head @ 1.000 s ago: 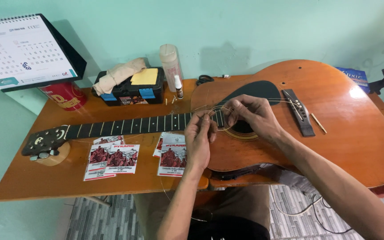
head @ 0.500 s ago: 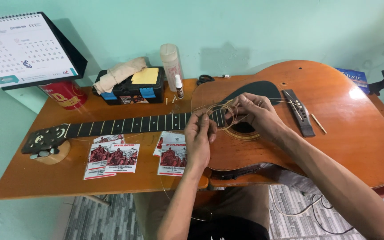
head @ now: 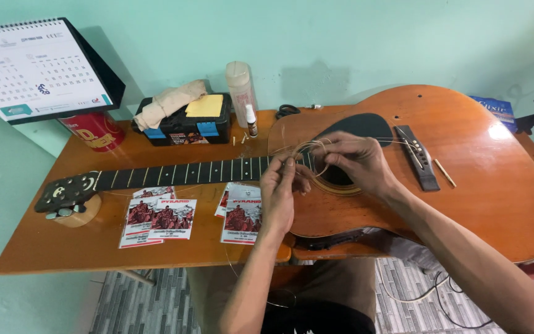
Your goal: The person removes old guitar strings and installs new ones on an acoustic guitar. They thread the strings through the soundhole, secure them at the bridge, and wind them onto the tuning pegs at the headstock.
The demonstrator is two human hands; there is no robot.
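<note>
Meanwhile, both hands, left hand (head: 277,193) and right hand (head: 353,162), pinch a coiled guitar string (head: 307,151); cloth tops the black toolbox (head: 188,125).

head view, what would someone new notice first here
A big orange-brown guitar lies flat across the wooden table, its neck pointing left. Over the sound hole, the left hand and right hand pinch a coiled wire string between them. In front of the neck lie red-and-white string packets, and a desk calendar stands at the back left.
</note>
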